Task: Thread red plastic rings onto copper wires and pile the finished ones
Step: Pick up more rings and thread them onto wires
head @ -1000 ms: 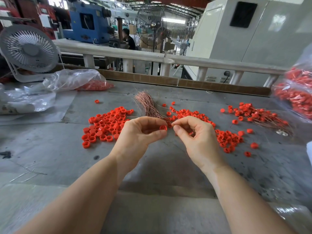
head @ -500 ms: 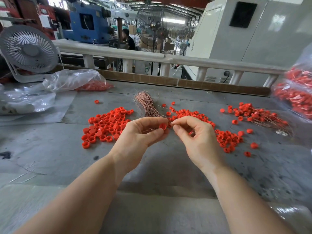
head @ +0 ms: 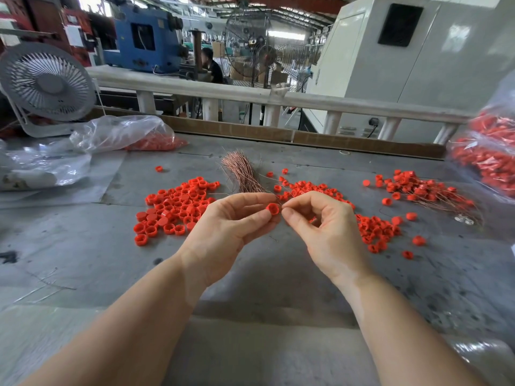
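Two hands meet mid-frame above the grey worktop (head: pixel 83 260). Left hand (head: pixel 223 227) pinches one small red plastic ring (head: pixel 272 208) at thumb and forefinger. Right hand (head: pixel 326 227) sits just right of it, fingertips pinched — presumably on a thin copper wire, too fine to make out. Ring's opening seems to face right, so the wire likely feeds in leftward. Finished pile (head: pixel 423 190) lies far right — right hand nearer.

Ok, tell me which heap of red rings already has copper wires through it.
The far-right heap, beside the plastic bag: thin wires trail out from its rings. The left heap and middle heap are loose rings only.
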The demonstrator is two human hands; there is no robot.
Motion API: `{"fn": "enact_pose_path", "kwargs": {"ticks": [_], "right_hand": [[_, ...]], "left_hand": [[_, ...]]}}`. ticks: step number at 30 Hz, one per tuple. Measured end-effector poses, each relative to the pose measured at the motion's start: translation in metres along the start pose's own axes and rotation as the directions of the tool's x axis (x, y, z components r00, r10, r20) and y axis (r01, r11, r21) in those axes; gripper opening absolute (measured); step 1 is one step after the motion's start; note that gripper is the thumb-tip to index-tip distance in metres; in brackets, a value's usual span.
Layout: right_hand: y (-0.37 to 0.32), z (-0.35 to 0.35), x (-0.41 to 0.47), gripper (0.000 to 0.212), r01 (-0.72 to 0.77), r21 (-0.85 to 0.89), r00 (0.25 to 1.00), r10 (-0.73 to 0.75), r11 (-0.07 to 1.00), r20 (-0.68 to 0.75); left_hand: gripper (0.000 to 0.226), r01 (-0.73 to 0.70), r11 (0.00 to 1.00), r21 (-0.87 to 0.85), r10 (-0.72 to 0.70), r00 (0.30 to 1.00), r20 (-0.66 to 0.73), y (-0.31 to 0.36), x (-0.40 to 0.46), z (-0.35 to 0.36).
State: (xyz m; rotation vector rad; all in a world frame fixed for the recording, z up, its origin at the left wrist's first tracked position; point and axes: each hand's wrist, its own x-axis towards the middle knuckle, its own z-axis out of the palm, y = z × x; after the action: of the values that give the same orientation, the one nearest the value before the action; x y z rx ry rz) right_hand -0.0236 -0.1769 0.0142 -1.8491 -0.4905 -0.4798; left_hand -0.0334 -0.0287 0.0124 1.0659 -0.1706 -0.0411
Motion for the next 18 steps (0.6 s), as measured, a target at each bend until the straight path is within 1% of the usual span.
{"fn": "enact_pose_path", "kwargs": {"ticks": [8, 18], "right_hand": [[-0.0017, -0.0003, -0.0010, 0.023, -0.017, -0.009, 1.000, 0.017, 1.000, 0.020], [-0.0029, -0.0005, -0.0014, 0.024, 0.005, -0.016, 1.000, -0.005, 1.000, 0.028]], "left_hand": [[0.023, 0.034, 0.999, -0.022, -0.034, 0.999, -0.027, 0.0010, 0.0001, -0.0002], [0.024, 0.061, 0.998, 0.004, -0.061, 0.998, -0.033, 0.0024, -0.0010, -0.0022]]}}
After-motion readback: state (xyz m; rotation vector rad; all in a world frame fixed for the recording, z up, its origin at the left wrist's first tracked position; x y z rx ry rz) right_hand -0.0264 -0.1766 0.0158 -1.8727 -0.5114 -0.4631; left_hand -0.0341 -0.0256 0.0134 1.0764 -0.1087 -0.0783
